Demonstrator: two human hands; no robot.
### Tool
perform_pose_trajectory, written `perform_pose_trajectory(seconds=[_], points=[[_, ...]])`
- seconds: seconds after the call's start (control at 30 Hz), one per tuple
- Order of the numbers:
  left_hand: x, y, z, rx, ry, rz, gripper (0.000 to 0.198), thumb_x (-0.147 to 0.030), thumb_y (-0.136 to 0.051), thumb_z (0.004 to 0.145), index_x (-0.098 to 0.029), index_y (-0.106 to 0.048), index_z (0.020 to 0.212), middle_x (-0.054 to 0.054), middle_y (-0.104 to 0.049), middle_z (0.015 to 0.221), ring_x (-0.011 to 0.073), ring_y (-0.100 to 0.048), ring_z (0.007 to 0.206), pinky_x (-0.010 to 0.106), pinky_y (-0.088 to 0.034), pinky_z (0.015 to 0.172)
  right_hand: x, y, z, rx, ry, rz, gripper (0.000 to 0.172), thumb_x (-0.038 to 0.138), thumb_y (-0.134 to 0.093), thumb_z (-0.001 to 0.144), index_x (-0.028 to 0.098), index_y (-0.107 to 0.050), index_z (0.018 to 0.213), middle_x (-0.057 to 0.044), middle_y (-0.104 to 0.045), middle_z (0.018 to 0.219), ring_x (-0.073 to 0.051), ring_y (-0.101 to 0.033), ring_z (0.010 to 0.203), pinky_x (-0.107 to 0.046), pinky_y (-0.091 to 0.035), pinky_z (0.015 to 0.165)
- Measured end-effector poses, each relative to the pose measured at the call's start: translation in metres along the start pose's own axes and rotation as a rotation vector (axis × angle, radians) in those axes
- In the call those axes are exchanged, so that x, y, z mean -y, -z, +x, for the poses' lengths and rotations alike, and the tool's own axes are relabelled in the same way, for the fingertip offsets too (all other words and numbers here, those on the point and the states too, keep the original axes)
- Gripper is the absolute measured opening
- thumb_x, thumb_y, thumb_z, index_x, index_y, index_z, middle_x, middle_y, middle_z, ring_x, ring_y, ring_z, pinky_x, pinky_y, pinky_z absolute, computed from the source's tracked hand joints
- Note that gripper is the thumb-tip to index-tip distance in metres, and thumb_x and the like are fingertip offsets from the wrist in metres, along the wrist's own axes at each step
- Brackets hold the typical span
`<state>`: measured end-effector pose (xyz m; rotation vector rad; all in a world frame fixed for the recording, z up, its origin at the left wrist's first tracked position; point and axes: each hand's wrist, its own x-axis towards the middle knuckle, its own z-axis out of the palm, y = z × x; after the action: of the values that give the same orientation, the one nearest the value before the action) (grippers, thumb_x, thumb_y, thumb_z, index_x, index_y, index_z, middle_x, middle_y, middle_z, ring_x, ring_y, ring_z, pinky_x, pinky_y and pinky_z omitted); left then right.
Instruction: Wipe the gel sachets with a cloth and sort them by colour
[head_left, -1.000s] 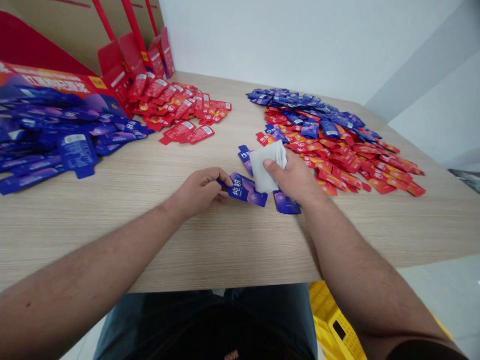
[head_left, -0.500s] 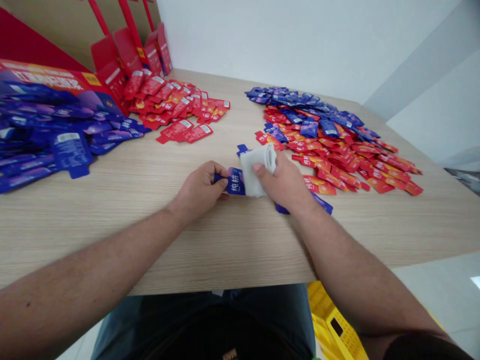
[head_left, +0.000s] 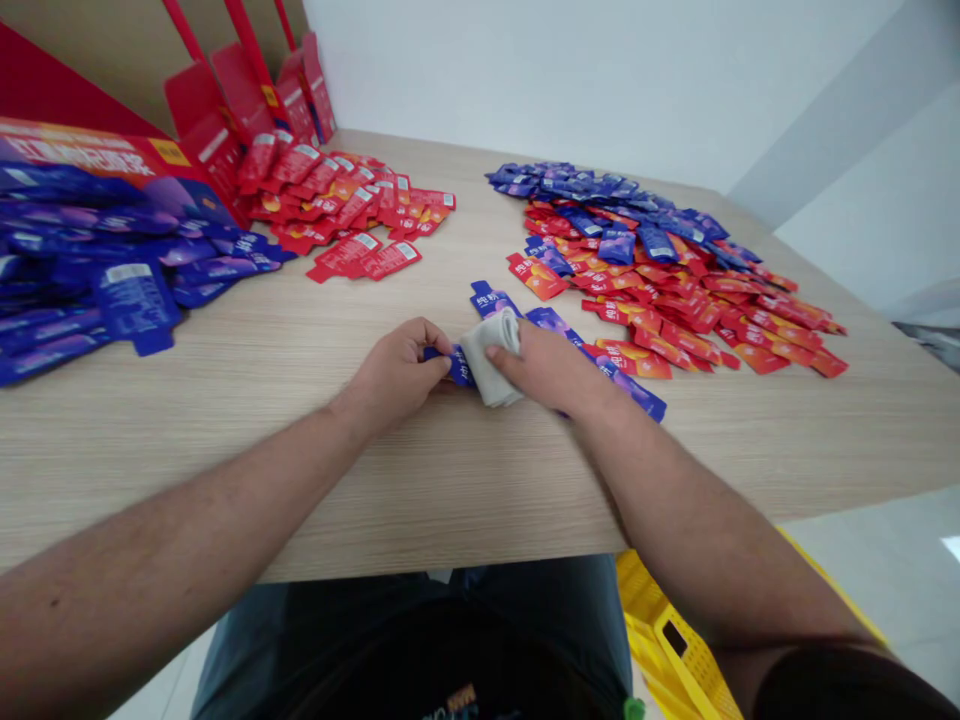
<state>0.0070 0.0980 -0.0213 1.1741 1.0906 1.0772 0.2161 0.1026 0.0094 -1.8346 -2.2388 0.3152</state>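
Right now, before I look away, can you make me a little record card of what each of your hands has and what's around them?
Left hand: pinches a blue sachet
Right hand: grips a folded white cloth beside that sachet
Loose nearby: two more blue sachets
Table: light wood-grain tabletop
Back left: blue sachet pile, red sachet pile
Back right: mixed red and blue sachet pile
Under table: yellow plastic crate

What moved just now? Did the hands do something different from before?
The right hand slid left, bringing the white cloth onto the blue packet pinched by the left hand, so less of the packet shows. The left hand kept its hold. The pile of red packets and the pile of blue packets stayed put.
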Motion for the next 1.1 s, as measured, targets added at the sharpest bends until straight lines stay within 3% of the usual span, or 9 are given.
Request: perform_pose_trajectory(seconds=[0.13, 0.3, 0.4, 0.5, 0.67, 0.77, 0.87, 1.03, 1.1], points=[[-0.001, 0.001, 0.000, -0.028, -0.021, -0.016, 0.015, -0.007, -0.063, 0.070, -0.020, -0.057, 0.076, 0.000, -0.064, 0.069, 0.0138, -0.062, 0.060, 0.024, -0.054, 0.056, -0.008, 0.004, 0.002, -0.093, -0.157, -0.016, 0.042, 0.051, -0.050, 0.091, 0.018, -0.061, 0.114, -0.016, -0.072, 0.106, -0.032, -0.068, 0.094, -0.040, -0.049, 0.076], [0.002, 0.001, 0.000, 0.002, -0.060, 0.012, 0.015, -0.007, -0.064, 0.068, -0.019, -0.059, 0.077, -0.001, -0.063, 0.067, 0.0125, -0.061, 0.059, 0.022, -0.052, 0.054, 0.001, 0.000, 0.001, -0.041, 0.007, 0.056, 0.045, 0.053, -0.047, 0.094, 0.018, -0.060, 0.119, -0.015, -0.072, 0.108, -0.030, -0.068, 0.094, -0.037, -0.049, 0.078], [0.000, 0.003, 0.001, -0.013, -0.052, -0.071, 0.015, -0.008, -0.062, 0.068, -0.018, -0.056, 0.077, -0.001, -0.061, 0.068, 0.0125, -0.062, 0.059, 0.024, -0.055, 0.055, -0.010, 0.001, 0.003, -0.054, -0.113, -0.049, 0.042, 0.049, -0.048, 0.092, 0.016, -0.062, 0.114, -0.019, -0.072, 0.106, -0.032, -0.068, 0.092, -0.038, -0.048, 0.075], [-0.011, 0.013, 0.002, -0.026, -0.086, -0.068, 0.014, -0.006, -0.059, 0.069, -0.017, -0.055, 0.077, -0.002, -0.059, 0.070, 0.0112, -0.062, 0.059, 0.029, -0.060, 0.058, -0.027, 0.005, 0.008, -0.161, -0.205, -0.052, 0.046, 0.052, -0.048, 0.090, 0.017, -0.063, 0.115, -0.016, -0.071, 0.104, -0.033, -0.068, 0.092, -0.038, -0.047, 0.074], [-0.039, 0.044, 0.001, -0.148, -0.180, 0.034, 0.014, -0.006, -0.057, 0.068, -0.016, -0.057, 0.078, -0.002, -0.059, 0.071, 0.0108, -0.062, 0.061, 0.029, -0.061, 0.058, -0.028, 0.010, 0.008, -0.119, -0.188, -0.023, 0.047, 0.057, -0.046, 0.089, 0.019, -0.061, 0.113, -0.014, -0.069, 0.102, -0.031, -0.067, 0.089, -0.036, -0.046, 0.069], [-0.053, 0.077, -0.012, -0.240, -0.254, 0.011, 0.014, -0.010, -0.060, 0.066, -0.017, -0.057, 0.078, -0.002, -0.060, 0.072, 0.0108, -0.062, 0.061, 0.028, -0.060, 0.059, -0.022, 0.013, 0.007, -0.063, -0.226, -0.036, 0.043, 0.057, -0.043, 0.089, 0.022, -0.058, 0.107, -0.015, -0.068, 0.101, -0.031, -0.067, 0.090, -0.037, -0.046, 0.070], [-0.063, 0.128, -0.038, -0.420, -0.316, 0.006, 0.015, -0.011, -0.064, 0.061, -0.016, -0.058, 0.075, -0.003, -0.059, 0.066, 0.0092, -0.057, 0.054, 0.022, -0.053, 0.053, -0.020, 0.013, 0.009, -0.029, -0.259, -0.042, 0.038, 0.059, -0.043, 0.086, 0.025, -0.054, 0.099, -0.014, -0.067, 0.095, -0.032, -0.066, 0.089, -0.038, -0.046, 0.069], [-0.073, 0.248, -0.096, -0.849, -0.377, -0.021, 0.012, -0.009, -0.054, 0.052, -0.016, -0.052, 0.062, -0.002, -0.051, 0.057, 0.0104, -0.051, 0.052, 0.021, -0.043, 0.047, -0.028, 0.003, 0.014, -0.054, -0.248, -0.024, 0.039, 0.065, -0.045, 0.078, 0.030, -0.052, 0.093, -0.013, -0.066, 0.085, -0.034, -0.065, 0.078, -0.041, -0.045, 0.066], [-0.073, 0.295, -0.117, -1.029, -0.303, 0.071, 0.013, -0.009, -0.051, 0.051, -0.017, -0.048, 0.060, -0.003, -0.042, 0.052, 0.0110, -0.050, 0.053, 0.021, -0.042, 0.050, -0.032, -0.002, 0.015, -0.069, -0.228, -0.002, 0.038, 0.066, -0.048, 0.076, 0.032, -0.052, 0.091, -0.012, -0.066, 0.082, -0.034, -0.064, 0.076, -0.042, -0.045, 0.065]])
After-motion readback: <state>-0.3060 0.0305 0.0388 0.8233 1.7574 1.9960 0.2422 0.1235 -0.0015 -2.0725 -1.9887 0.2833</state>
